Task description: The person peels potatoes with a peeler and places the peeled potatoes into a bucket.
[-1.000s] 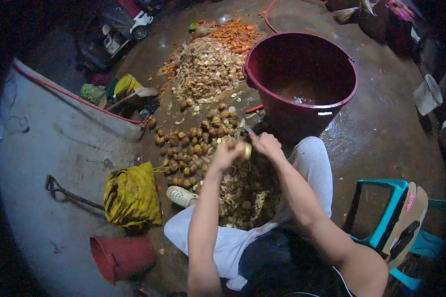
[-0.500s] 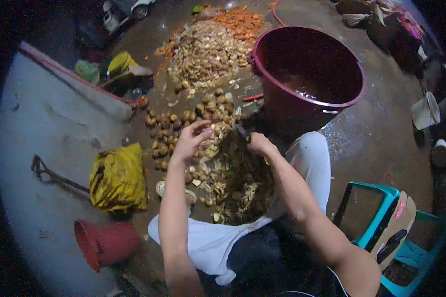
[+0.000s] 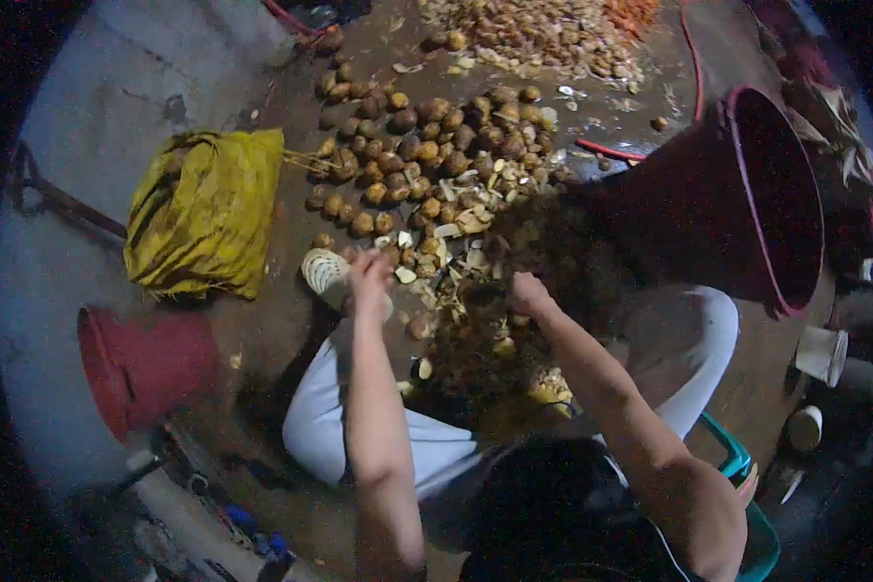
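My left hand point(image 3: 369, 278) is over the tip of the pale shoe point(image 3: 322, 269), beside the near edge of the tubers. Its fingers look apart and slightly blurred, with nothing visible in them. My right hand point(image 3: 530, 293) is closed in a fist above the dark heap of scraps point(image 3: 475, 339). The knife it held a moment earlier is mostly hidden now. Round brown tubers point(image 3: 407, 150), like potatoes, lie on the wet floor ahead. Pale cut pieces and peelings point(image 3: 456, 238) are scattered between the hands.
A large maroon tub point(image 3: 664, 194) is to the right, near a red hose point(image 3: 611, 150). Peeled pieces point(image 3: 543, 34) are heaped at the far side. A yellow sack point(image 3: 209, 213) and a red bucket point(image 3: 150, 369) are on the left. A teal stool point(image 3: 761, 543) is at lower right.
The view has tilted down and shifted, so the tubers and tub appear elsewhere. My left hand has moved back toward the shoe. The knife blade, visible before, no longer shows clearly.
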Available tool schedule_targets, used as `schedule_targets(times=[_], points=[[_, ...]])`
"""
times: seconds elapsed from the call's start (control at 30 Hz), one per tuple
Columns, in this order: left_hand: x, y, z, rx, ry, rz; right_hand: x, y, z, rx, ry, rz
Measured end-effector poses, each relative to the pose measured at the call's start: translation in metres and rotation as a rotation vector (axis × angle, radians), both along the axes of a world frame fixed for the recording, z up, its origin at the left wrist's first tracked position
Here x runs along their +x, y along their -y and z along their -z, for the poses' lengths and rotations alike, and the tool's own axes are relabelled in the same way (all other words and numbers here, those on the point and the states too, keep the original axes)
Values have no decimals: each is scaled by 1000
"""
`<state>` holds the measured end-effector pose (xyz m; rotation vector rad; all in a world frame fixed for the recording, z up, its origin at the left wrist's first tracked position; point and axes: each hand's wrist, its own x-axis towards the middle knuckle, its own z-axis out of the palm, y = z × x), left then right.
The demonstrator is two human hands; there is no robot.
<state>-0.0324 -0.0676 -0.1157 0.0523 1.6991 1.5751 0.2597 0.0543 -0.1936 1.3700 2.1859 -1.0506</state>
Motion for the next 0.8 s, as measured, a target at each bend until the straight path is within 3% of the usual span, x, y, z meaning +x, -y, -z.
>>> schedule_targets(times=[0.07,0.17,0.2,0.27,0.3,0.37,0.43,0.53,0.6,0.67,0.73,0.8], points=[[6,15,47,-71,222,-11,-12,2,8,75,35,-20],[22,34,121,-311,196,79,-7,-5,17,36,125,-92],[29,22,112,-436,134,107,2,-8,33,4,105,-123],[25,37,230,-442,-316,96,1,-15,39,-69,249,-223],[23,29,224,-448,-309,92,7,-9,44,37,62,-87],[19,5,215,-548,-716,-1,8,-11,35,8,-7,11],[7,-12,219,-540,-781,-9,5,-19,34,-10,-87,103],[-17,-35,217,-623,-958,-73,18,-24,52,40,-115,46],[-33,-63,169,-783,-725,-19,18,-34,52,28,-96,142],[-48,-62,188,-859,-622,104,9,-46,26,59,-211,138],[-43,-66,177,-958,-573,113,2,-55,0,90,-324,136],[-44,-45,227,-854,-535,50,-4,-64,-14,-33,-266,224]])
